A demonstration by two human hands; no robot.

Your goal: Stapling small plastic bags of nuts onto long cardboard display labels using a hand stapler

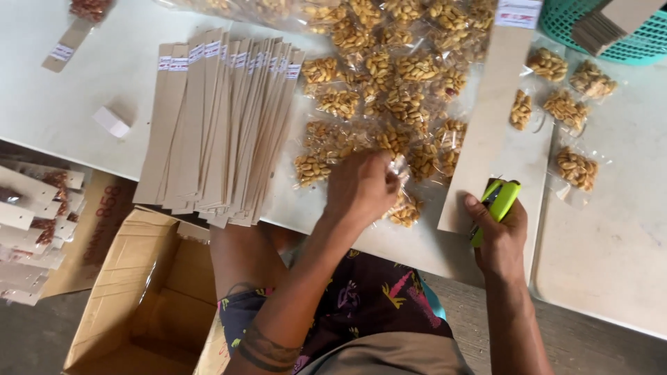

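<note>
Teal plastic basket [590, 28] cut off by the top edge, open brown cardboard box [132, 305] cropped at the bottom, left hand's [361, 187] fingertips hidden among clear packets of peanuts [389, 83], green stapler [495, 205] partly covered by right hand [500, 236], small white labels on tan card strips [215, 125] too small to read

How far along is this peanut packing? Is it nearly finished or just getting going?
Some looks done: strips already carrying packets lie at the left. In hand: the left hand grips a small clear packet from the peanut pile, and the right hand holds a green stapler against one long cardboard strip. Plenty seems left: a thick stack of bare strips and many loose packets remain.
</note>
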